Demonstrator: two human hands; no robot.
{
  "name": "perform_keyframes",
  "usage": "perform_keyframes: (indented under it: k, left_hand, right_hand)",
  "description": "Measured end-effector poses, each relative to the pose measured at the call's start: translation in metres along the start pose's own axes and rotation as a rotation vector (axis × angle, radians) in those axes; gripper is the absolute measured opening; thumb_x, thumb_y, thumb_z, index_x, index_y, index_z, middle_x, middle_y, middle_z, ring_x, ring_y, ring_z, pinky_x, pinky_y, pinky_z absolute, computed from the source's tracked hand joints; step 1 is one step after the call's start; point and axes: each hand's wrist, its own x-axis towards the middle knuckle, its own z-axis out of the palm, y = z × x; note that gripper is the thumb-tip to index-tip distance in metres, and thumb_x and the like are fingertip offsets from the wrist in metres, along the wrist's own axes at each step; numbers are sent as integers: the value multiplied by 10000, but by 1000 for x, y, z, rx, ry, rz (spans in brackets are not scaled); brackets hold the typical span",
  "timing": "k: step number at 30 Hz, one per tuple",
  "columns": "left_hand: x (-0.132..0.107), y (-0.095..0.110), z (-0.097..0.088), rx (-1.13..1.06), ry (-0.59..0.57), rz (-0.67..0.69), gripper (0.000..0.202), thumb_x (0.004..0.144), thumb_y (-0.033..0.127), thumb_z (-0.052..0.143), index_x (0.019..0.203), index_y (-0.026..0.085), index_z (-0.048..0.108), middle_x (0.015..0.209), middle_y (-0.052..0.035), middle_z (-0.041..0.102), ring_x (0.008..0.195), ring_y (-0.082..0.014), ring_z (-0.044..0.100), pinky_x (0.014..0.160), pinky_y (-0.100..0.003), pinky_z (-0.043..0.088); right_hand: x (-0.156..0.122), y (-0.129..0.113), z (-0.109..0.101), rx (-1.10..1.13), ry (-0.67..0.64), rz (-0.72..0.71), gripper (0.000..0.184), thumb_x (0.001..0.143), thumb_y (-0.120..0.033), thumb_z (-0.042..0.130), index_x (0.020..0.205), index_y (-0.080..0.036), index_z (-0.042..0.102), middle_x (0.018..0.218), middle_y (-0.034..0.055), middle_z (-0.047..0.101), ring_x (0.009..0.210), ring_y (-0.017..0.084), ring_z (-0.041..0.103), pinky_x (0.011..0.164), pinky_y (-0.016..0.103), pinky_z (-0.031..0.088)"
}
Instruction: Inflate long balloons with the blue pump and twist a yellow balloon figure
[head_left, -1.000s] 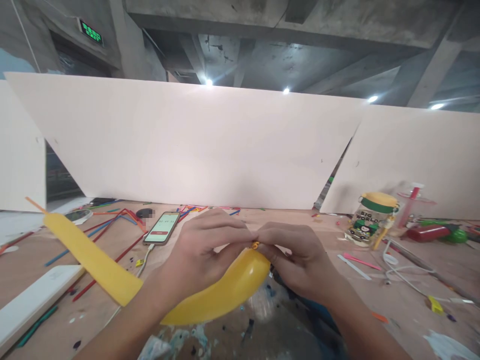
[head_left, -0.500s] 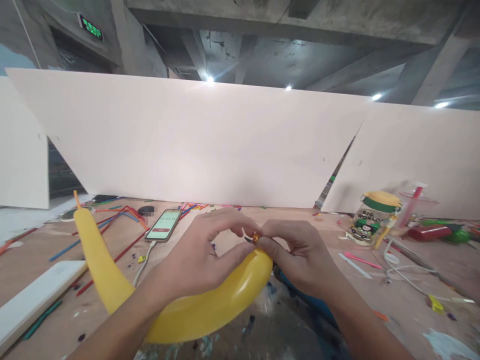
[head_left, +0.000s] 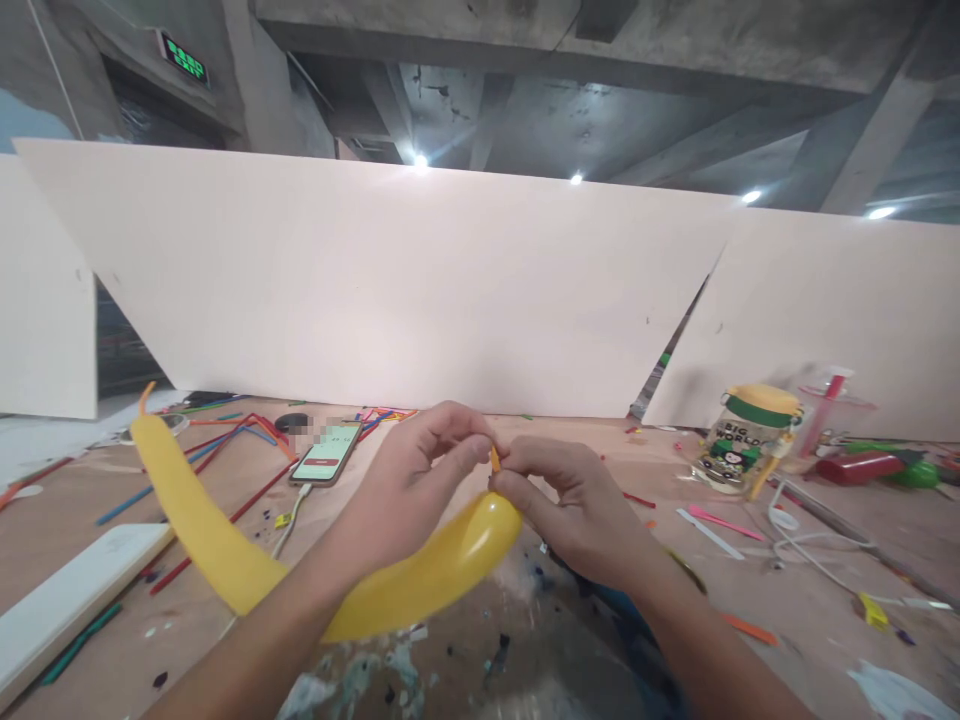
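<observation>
A long yellow balloon (head_left: 225, 555) curves from the left of the table under my left forearm up to my fingertips. My left hand (head_left: 409, 490) and my right hand (head_left: 574, 510) meet at its inflated end, both pinching the small orange neck (head_left: 494, 459) that sticks up between thumbs and forefingers. The balloon's far tip (head_left: 146, 395) points up at the left. Both hands hover just above the table (head_left: 787, 610), close to my body.
A phone (head_left: 325, 452) on a white cable lies behind my left hand. Thin uninflated balloons in several colours lie scattered at the back left. A white flat box (head_left: 67, 595) sits at the left edge. A jar with a yellow-green lid (head_left: 742, 440) and a hand pump (head_left: 829, 400) stand at the right. White boards wall the back.
The balloon's far end has swung lower and to the left. Its near end has shifted slightly left and up with my hands, and the neck now stands up between the fingertips.
</observation>
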Motion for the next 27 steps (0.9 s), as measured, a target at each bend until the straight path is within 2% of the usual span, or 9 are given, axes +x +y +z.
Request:
perform_keyframes:
  k: [3,6,8,11,15,17,20,23,27]
  left_hand:
    - [-1,-5,10,-14,-26,-12,190,903,336,492,1023,213,575,1048,-40,622,934,-149,574,793,-271,452]
    - [-1,-13,16,-45,-72,-108,377,897,405,489,1247,268,451,1276,-56,514,1116,-177,503,879,-290,425]
    - [0,-16,19,-8,-118,-137,347,907,432,453,1205,255,477,1207,-50,545,1068,-174,514,862,-291,416]
    - [2,-17,20,96,-158,-122,308,922,456,395,898,194,554,884,-15,584,844,-148,535,749,-269,410]
    - [6,-10,11,82,-318,-125,401,939,432,348,671,172,492,659,20,509,649,-112,491,629,-238,382]
    - [8,-6,5,66,-396,-116,393,947,386,342,668,168,513,663,18,538,660,-109,510,659,-234,391]
    - [8,-5,0,105,-385,-114,370,948,339,345,695,163,551,706,5,580,715,-117,540,719,-240,399]
    - [7,-10,3,63,-315,-87,312,945,294,347,752,169,558,737,-1,580,755,-129,550,759,-260,410]
    - [7,-17,9,-138,-253,-43,132,914,213,408,946,180,531,829,-14,578,802,-138,555,798,-294,432]
  right_hand:
    - [3,8,7,2,59,-50,181,871,-185,498,729,-181,611,803,23,581,788,143,536,715,255,420]
    - [6,17,13,23,187,-111,147,870,-203,519,777,-190,633,867,36,526,880,158,525,788,275,423]
    - [7,22,15,30,245,-123,124,861,-199,531,805,-196,642,848,29,493,844,152,511,763,277,422]
    - [7,28,19,95,275,-90,120,852,-212,546,774,-204,636,803,15,480,757,141,475,685,273,408]
    - [8,33,28,433,288,27,228,852,-316,572,661,-191,584,694,4,496,702,143,489,663,281,417]
    - [9,33,32,669,306,126,236,844,-383,581,706,-192,595,616,-16,475,632,135,486,622,276,425]
    - [11,29,31,899,350,240,221,784,-405,653,775,-186,620,575,-39,455,562,113,465,557,252,414]
    - [14,26,29,948,323,261,230,763,-401,677,761,-182,611,577,-38,470,542,109,474,526,250,415]
    - [13,28,27,869,251,219,247,805,-404,636,732,-179,564,569,-45,463,531,105,472,531,255,416]
